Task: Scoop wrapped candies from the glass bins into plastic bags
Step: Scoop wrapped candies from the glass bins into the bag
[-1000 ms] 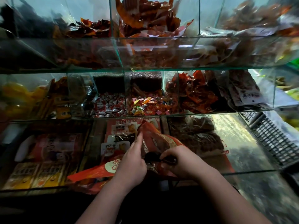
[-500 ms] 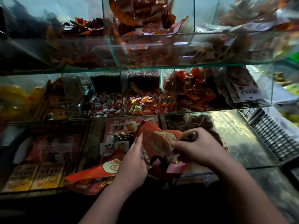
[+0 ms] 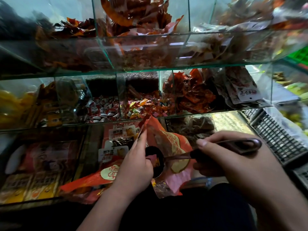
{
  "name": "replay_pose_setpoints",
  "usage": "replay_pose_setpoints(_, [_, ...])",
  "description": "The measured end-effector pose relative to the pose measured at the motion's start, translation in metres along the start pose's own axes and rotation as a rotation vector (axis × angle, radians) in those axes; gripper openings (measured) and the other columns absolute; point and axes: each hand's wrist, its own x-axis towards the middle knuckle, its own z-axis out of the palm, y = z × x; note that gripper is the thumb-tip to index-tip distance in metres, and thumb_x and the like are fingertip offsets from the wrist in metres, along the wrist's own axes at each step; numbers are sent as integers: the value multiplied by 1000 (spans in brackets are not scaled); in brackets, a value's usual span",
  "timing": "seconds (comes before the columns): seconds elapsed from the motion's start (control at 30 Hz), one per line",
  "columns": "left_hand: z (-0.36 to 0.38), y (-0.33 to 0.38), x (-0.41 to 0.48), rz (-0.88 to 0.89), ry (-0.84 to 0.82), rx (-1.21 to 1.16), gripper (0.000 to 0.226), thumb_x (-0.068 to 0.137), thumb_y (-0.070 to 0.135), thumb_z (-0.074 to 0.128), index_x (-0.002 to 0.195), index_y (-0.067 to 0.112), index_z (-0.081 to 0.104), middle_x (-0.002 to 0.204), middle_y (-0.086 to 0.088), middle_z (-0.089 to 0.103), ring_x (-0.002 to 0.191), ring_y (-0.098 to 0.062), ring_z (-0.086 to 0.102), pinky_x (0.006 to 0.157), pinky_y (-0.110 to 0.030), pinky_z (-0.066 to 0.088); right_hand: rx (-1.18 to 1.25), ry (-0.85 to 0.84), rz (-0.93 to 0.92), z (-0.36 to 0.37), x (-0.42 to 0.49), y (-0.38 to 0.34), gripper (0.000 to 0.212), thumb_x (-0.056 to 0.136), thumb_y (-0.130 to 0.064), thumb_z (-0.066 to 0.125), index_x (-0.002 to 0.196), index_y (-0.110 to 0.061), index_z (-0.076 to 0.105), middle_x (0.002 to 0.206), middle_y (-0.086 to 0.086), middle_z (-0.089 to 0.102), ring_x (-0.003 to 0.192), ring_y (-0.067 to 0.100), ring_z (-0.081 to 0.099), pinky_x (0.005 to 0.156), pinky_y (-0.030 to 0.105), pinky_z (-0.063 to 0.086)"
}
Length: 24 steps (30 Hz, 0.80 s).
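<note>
My left hand [image 3: 135, 165] pinches the raised rim of an orange-red plastic bag [image 3: 171, 144] and holds its mouth open in front of the lowest glass shelf. My right hand [image 3: 233, 162] grips the dark handle of a metal scoop [image 3: 240, 145]. The scoop's round cup [image 3: 154, 161] is inside the bag's mouth, with a pink wrapped candy showing in it. Wrapped candies fill the middle-shelf bins: red-and-white ones [image 3: 102, 110] and multicoloured ones [image 3: 143, 108]. A second orange bag [image 3: 93, 180] lies flat under my left wrist.
Three tiers of glass bins [image 3: 116, 67] rise ahead, packed with red and brown snack packets. Boxed snacks with labels [image 3: 115, 139] sit behind the lowest glass front. A black plastic crate [image 3: 275, 135] stands at the right, and yellow packets [image 3: 13, 105] at the far left.
My right hand pulled back to the right and turned the scoop, so its cup now sits in the bag's mouth. My left hand kept its hold on the bag's rim.
</note>
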Motion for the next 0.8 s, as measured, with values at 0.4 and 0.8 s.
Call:
replay_pose_setpoints(0.4, [-18,-16,6,-115,37,-110,88,94,3,42,155,52,4,164,17,19,129,-10,49,96,-30,54,339,161,285,-6,37,45,18,93,-16,69,78,-5,69,79,30,75,63,44,75,51,38,60])
replay_pose_setpoints(0.8, [-25,-35,9,-246,166,-29,73,92,70,48,155,39,28,159,14,31,142,-11,35,105,-31,36,403,255,140,-2,26,35,27,97,-20,64,72,-15,70,79,25,76,64,41,76,47,33,58])
